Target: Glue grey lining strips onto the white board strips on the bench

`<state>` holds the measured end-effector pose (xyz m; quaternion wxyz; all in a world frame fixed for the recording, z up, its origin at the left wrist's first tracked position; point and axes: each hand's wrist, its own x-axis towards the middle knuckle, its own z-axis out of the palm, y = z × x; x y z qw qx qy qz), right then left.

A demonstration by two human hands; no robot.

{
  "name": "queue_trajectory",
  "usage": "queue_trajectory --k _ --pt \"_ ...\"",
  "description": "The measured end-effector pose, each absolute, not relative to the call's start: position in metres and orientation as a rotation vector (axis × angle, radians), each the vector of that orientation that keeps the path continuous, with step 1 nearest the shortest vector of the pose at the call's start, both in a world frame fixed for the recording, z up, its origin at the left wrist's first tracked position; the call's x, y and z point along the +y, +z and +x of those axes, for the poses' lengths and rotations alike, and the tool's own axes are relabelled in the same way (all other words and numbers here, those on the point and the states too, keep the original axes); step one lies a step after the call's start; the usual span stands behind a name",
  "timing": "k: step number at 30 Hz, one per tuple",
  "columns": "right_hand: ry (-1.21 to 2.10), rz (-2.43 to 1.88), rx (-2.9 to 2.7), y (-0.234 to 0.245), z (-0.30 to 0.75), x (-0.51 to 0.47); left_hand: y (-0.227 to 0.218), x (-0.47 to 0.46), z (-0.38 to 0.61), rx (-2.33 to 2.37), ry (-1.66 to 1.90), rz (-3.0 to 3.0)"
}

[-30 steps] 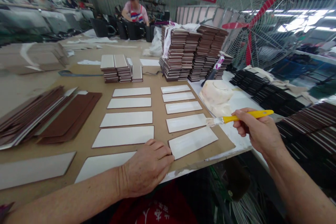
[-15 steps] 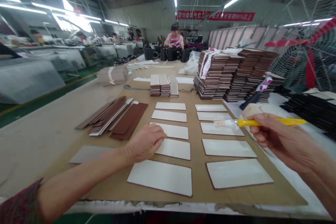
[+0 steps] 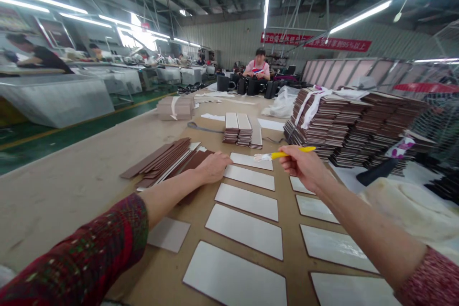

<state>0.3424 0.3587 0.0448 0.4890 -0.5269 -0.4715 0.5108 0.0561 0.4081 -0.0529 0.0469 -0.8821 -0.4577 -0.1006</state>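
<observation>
Over the far white panel (image 3: 251,161), my right hand (image 3: 301,165) pinches the yellow brush (image 3: 287,155); my left hand (image 3: 214,166), flat, pins its end against sliding.

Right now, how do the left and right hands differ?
The left hand lies flat, palm down and empty, beside the brown sheets. The right hand is raised and grips a yellow brush. Both reach toward the farthest white card.

The nearest white rectangular card (image 3: 353,291), lower right, runs off the bottom edge. Lettering on the long red banner (image 3: 315,42), upper right, is too small to read.
</observation>
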Motion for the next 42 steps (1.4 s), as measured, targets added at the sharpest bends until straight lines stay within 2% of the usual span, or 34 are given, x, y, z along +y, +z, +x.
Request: queue_trajectory --k 10,17,42 --pt "1.222 -1.313 -1.179 0.000 0.287 0.426 -0.075 0.429 0.053 -1.424 -0.343 -2.733" --pt "1.204 -1.350 -1.231 -0.018 0.268 0.451 -0.074 0.426 0.051 -1.387 -0.417 -2.763" --pt "1.150 -1.443 -1.356 -0.034 0.249 0.468 -0.083 0.423 0.050 -1.404 -0.439 -2.716"
